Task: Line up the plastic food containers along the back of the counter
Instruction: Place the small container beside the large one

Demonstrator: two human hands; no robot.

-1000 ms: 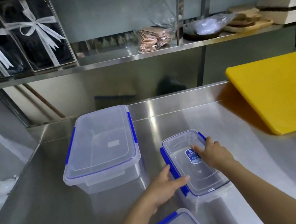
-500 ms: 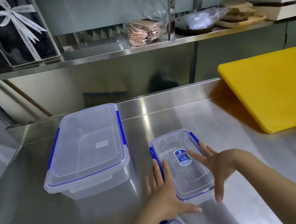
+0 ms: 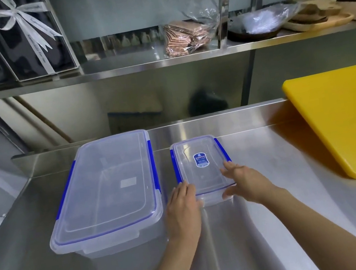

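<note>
A commercial kitchen is indicated: a stainless steel counter (image 3: 269, 167) with a raised back edge, a steel wall shelf (image 3: 138, 64), a yellow cutting board (image 3: 343, 119), and wooden boards (image 3: 317, 21) stored above.

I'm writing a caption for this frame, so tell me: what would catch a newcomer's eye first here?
The bright yellow cutting board at the right of the steel counter stands out most. Next come two clear, blue-clipped containers at the counter's back: a large container on the left and a small container beside it, with the left hand and right hand at its near corners. On the shelf above left are dark gift boxes with white ribbons.
</note>
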